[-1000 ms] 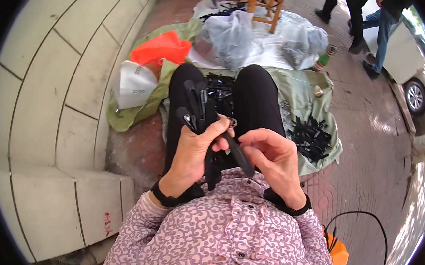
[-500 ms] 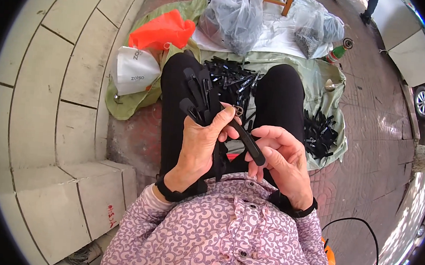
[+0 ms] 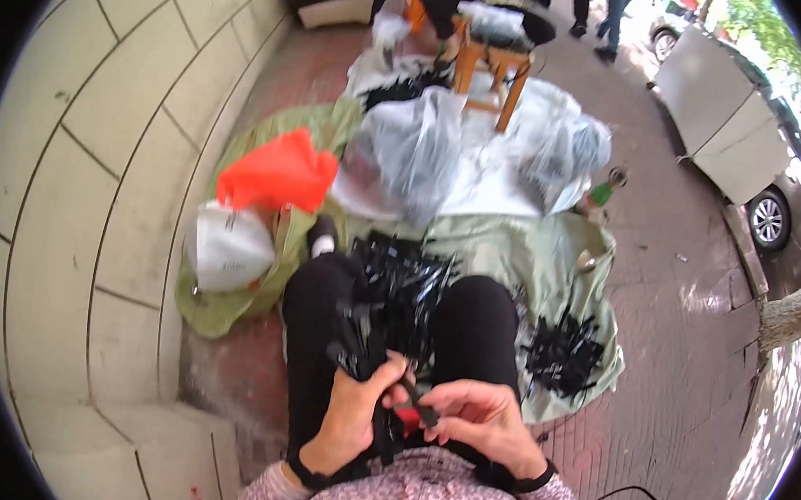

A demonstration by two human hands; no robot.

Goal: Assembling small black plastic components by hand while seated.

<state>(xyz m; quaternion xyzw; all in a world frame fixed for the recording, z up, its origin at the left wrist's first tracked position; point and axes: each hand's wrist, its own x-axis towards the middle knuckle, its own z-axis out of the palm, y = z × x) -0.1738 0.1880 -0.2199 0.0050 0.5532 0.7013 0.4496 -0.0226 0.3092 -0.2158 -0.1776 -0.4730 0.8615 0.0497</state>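
Observation:
My left hand (image 3: 349, 423) is closed round a bunch of long, flat black strips (image 3: 355, 338), which fan out past the thumb over my left knee. Between my two hands slants one more black strip (image 3: 422, 407). Its upper end is at my left thumb and fingers, while my right hand (image 3: 483, 423) pinches its lower end. Motion blur hides the fine detail of the strips. Beyond my hands, between my knees, a heap of similar black pieces (image 3: 405, 274) lies on a green cloth (image 3: 484, 247). A smaller black heap (image 3: 565, 356) is right of my right knee.
Clear bags (image 3: 412, 153) of dark pieces stand on a white sheet (image 3: 484, 186) ahead, near a wooden stool (image 3: 492, 75) and a seated person. At left are an orange bag (image 3: 280, 172), a white bag (image 3: 231, 252) and a tiled wall (image 3: 77, 227). A green bottle (image 3: 599, 194) stands right.
The view has tilted up, so more of the pavement ahead shows. My right fingers, loosely apart beside the single strip before, have closed on its lower end. My left hand keeps its bunch.

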